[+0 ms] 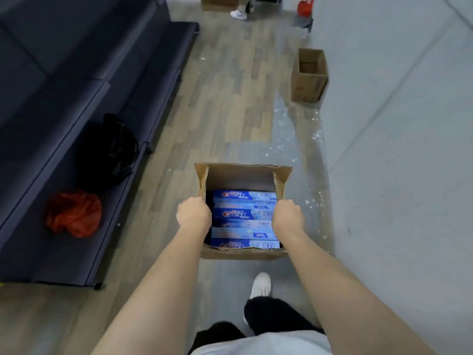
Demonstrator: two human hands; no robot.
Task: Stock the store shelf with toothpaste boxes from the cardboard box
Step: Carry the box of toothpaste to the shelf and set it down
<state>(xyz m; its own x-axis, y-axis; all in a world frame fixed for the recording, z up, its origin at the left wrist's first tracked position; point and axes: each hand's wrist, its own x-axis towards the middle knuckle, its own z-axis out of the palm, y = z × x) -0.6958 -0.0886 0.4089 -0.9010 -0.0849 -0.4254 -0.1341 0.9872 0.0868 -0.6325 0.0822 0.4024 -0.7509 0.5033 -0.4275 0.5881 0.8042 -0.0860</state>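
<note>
— Over the wood-plank floor (230,98), what's held?
— An open brown cardboard box (242,179) of blue toothpaste boxes (244,213); left hand (193,213) and right hand (288,216) have fingers curled over its side walls.

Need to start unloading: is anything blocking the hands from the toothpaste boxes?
Nothing visible. The cardboard box is open-topped, toothpaste boxes exposed; left hand and right hand already grip its side walls.
</note>
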